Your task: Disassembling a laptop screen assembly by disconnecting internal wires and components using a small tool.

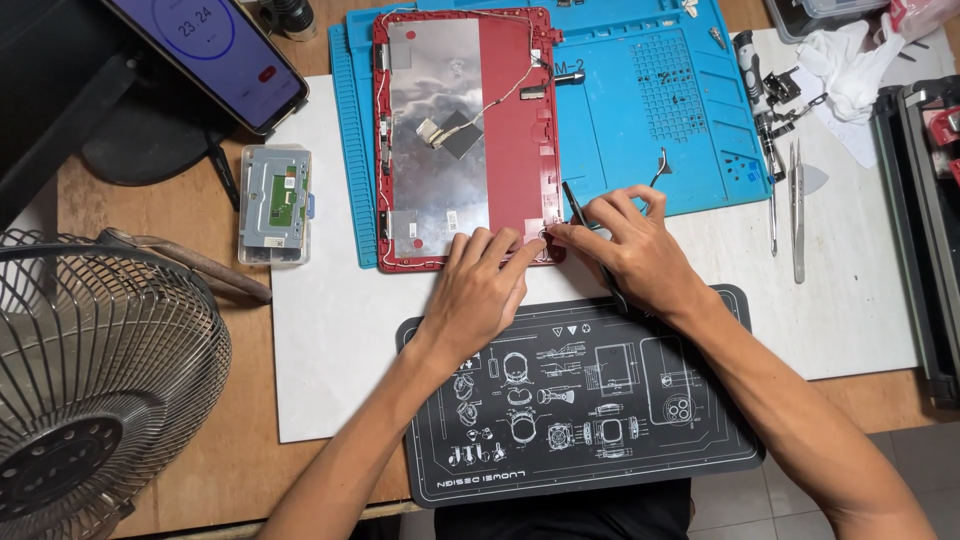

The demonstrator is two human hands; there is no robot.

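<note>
A red laptop lid shell (515, 120) with a silver foil panel (435, 130) and thin cables lies on a blue work mat (650, 110). My left hand (480, 290) rests on the shell's near edge, fingers pressing its lower right corner. My right hand (630, 245) pinches a thin black pry tool (580, 215) whose tip touches that same corner. The two hands' fingertips almost meet there.
A black printed mat (590, 460) lies under my forearms on a white sheet (330, 330). A clear box with a circuit board (274, 203) and a phone (215, 50) are on the left, a fan (100, 380) at lower left. Tweezers (797, 215), a screwdriver (760, 100) and white cloth (850, 60) sit on the right.
</note>
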